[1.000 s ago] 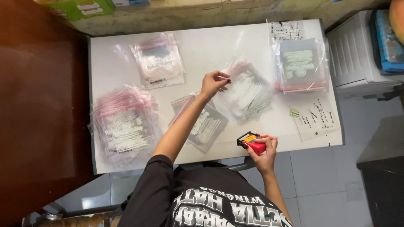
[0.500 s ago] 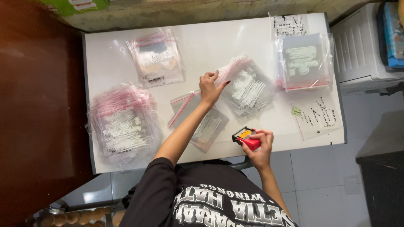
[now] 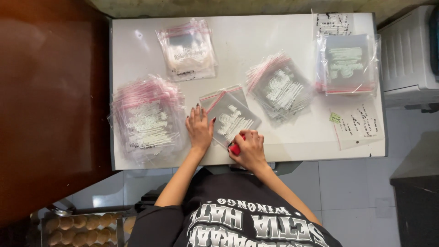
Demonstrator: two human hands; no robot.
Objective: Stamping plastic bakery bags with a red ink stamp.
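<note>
My left hand (image 3: 199,128) lies flat on the white table (image 3: 256,36) with its fingers spread, touching the left edge of a small stack of clear printed bags with red strips (image 3: 231,116). My right hand (image 3: 249,147) is closed around a small red tool (image 3: 235,148) and presses it against the near corner of that same stack. The tool is mostly hidden under my fingers.
More piles of clear bags lie around: a big one at the left (image 3: 146,120), one at the back (image 3: 187,48), one right of centre (image 3: 281,87), one at far right (image 3: 350,64). A loose printed bag (image 3: 359,124) lies near the right edge. A white appliance (image 3: 407,55) stands beside the table.
My left hand has drawn back from the right-of-centre pile and come down flat beside the middle stack. My right hand has carried the red tool left onto that stack's near corner.
</note>
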